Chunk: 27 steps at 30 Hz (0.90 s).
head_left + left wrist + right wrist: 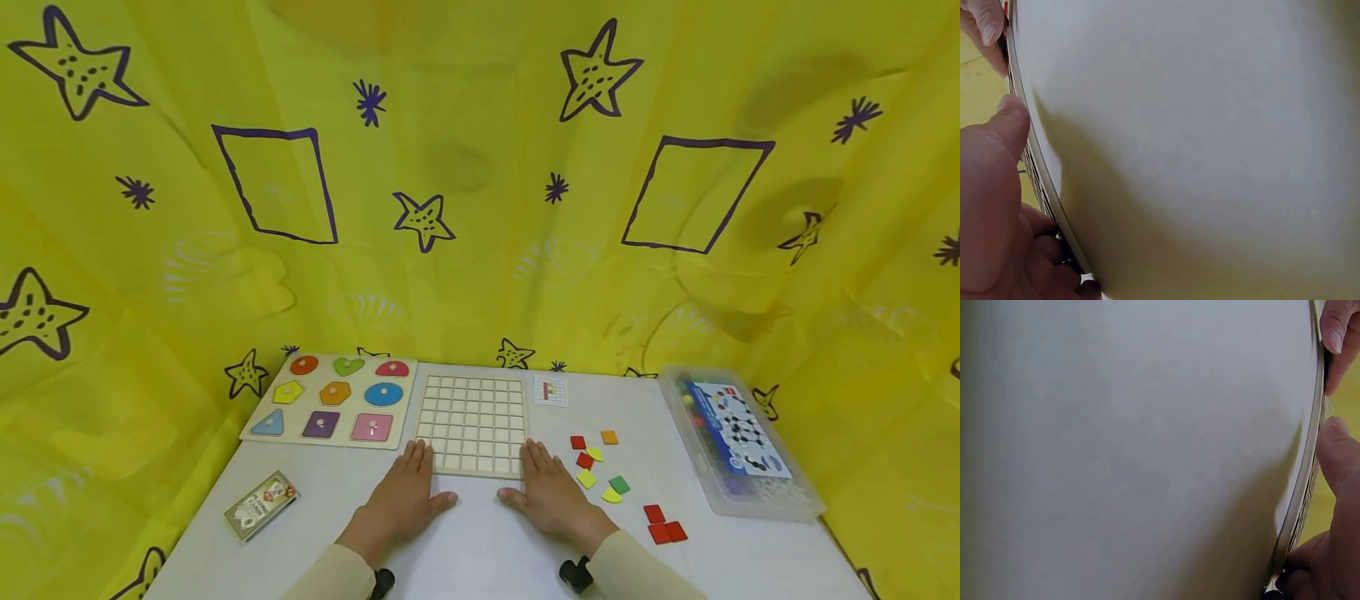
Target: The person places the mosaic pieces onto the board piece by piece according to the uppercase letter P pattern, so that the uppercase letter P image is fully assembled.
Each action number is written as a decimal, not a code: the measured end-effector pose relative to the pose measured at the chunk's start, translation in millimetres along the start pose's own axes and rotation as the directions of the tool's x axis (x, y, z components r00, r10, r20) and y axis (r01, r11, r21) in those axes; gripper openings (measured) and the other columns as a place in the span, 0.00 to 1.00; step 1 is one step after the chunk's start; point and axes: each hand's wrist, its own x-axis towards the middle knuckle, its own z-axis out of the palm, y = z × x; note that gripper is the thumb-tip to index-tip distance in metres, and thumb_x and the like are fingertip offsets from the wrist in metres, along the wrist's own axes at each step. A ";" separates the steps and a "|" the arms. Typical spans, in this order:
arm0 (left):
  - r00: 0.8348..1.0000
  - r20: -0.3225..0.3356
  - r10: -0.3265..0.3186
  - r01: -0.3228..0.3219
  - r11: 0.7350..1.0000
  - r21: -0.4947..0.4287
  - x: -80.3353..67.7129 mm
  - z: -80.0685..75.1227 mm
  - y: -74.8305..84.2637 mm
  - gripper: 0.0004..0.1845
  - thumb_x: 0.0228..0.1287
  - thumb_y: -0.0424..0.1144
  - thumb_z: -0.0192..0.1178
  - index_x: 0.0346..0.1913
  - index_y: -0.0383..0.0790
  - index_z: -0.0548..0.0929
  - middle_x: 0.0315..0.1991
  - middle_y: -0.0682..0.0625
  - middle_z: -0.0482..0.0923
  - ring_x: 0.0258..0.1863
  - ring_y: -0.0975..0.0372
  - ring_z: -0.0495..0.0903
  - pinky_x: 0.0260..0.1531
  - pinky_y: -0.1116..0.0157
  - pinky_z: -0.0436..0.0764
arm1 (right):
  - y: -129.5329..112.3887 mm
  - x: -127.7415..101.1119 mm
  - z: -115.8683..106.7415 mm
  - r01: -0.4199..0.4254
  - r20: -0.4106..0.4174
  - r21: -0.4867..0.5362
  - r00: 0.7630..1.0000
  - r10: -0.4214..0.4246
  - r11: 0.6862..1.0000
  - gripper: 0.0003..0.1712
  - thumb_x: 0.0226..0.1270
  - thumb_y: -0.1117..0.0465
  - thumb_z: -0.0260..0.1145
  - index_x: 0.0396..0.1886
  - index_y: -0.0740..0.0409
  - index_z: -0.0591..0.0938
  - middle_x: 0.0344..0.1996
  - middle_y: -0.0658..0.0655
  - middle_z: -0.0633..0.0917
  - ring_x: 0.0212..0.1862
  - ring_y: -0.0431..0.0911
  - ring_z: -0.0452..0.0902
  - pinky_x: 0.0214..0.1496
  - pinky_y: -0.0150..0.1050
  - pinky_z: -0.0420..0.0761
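A square wooden grid board (474,421) with bare cells lies flat on the white table in the head view. My left hand (405,493) touches its near left corner, fingers pointing forward and thumb turned inward. At the near right corner my right hand (553,500) touches the board in a mirrored pose. Both wrist views show the board's near edge, as in the left wrist view the board edge (1044,169) beside my left palm (988,206). Fingers of the right hand in the right wrist view are partly hidden behind the edge.
Left stands a shape puzzle (345,400) above a card box (262,505). Right of the board lie a small pattern card (551,391), several red tiles (658,532), yellow pieces (587,478), a green tile (619,484), an orange tile (609,437) and a clear plastic case (738,442).
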 end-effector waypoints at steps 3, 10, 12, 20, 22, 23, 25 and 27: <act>1.000 0.007 -0.008 0.008 1.000 -0.013 -2.7 0.4 0.8 0.52 0.73 0.64 0.61 0.79 0.23 0.60 0.82 0.29 0.55 0.84 0.38 0.52 0.81 0.41 0.59 | 1.1 -4.3 2.7 0.011 0.000 -0.024 1.000 -0.011 1.000 0.58 0.73 0.30 0.61 0.81 0.72 0.59 0.82 0.70 0.59 0.84 0.65 0.52 0.84 0.65 0.57; 1.000 0.019 0.022 -0.022 1.000 -0.020 -19.7 3.1 1.5 0.51 0.72 0.64 0.62 0.78 0.24 0.62 0.81 0.30 0.57 0.83 0.39 0.54 0.80 0.41 0.60 | 1.8 -24.7 3.1 0.068 0.006 -0.031 0.998 -0.068 0.997 0.57 0.74 0.31 0.61 0.80 0.74 0.60 0.81 0.72 0.60 0.83 0.66 0.53 0.82 0.67 0.59; 0.999 0.017 0.050 -0.049 0.999 -0.014 -26.7 3.4 2.6 0.50 0.72 0.63 0.61 0.78 0.24 0.63 0.81 0.29 0.58 0.83 0.39 0.55 0.80 0.41 0.60 | 2.7 -31.9 3.1 0.073 0.012 -0.026 0.997 -0.073 0.997 0.57 0.74 0.31 0.61 0.80 0.74 0.61 0.82 0.72 0.60 0.83 0.66 0.53 0.82 0.67 0.59; 0.992 0.081 0.102 -0.101 0.995 -0.015 -58.8 7.1 9.5 0.49 0.71 0.63 0.62 0.77 0.25 0.65 0.80 0.31 0.62 0.81 0.38 0.60 0.77 0.37 0.63 | 6.5 -66.0 6.0 0.079 0.062 -0.028 0.995 -0.077 0.996 0.57 0.71 0.31 0.63 0.80 0.71 0.61 0.82 0.69 0.61 0.83 0.65 0.55 0.81 0.69 0.60; 0.989 0.096 0.116 -0.115 0.993 -0.010 -65.7 9.8 10.3 0.49 0.70 0.64 0.63 0.77 0.26 0.66 0.79 0.32 0.64 0.80 0.38 0.61 0.76 0.37 0.65 | 8.5 -73.3 7.5 0.071 0.080 -0.033 0.994 -0.068 0.997 0.59 0.69 0.30 0.64 0.81 0.70 0.62 0.82 0.68 0.62 0.82 0.65 0.56 0.80 0.69 0.60; 0.987 0.104 0.124 -0.124 0.992 -0.008 -68.6 11.5 10.3 0.49 0.70 0.65 0.62 0.77 0.26 0.67 0.78 0.32 0.65 0.79 0.38 0.62 0.76 0.37 0.65 | 9.9 -76.6 8.3 0.070 0.087 -0.039 0.994 -0.067 0.997 0.59 0.69 0.29 0.64 0.80 0.70 0.62 0.81 0.68 0.63 0.82 0.65 0.57 0.80 0.69 0.61; 0.981 0.110 0.158 -0.158 0.987 -0.009 -74.6 15.0 9.2 0.49 0.70 0.65 0.61 0.76 0.25 0.68 0.77 0.31 0.66 0.78 0.37 0.64 0.74 0.36 0.67 | 12.7 -83.3 10.1 0.072 0.101 -0.043 0.993 -0.067 0.996 0.60 0.68 0.28 0.64 0.80 0.70 0.63 0.81 0.67 0.64 0.81 0.66 0.58 0.80 0.70 0.61; 0.975 0.116 0.190 -0.190 0.982 -0.009 -79.7 19.6 6.6 0.48 0.72 0.66 0.59 0.75 0.25 0.69 0.77 0.31 0.67 0.78 0.37 0.65 0.74 0.36 0.68 | 15.2 -90.0 12.5 0.079 0.111 -0.042 0.991 -0.073 0.996 0.61 0.67 0.25 0.61 0.80 0.70 0.63 0.80 0.68 0.65 0.81 0.66 0.59 0.79 0.70 0.62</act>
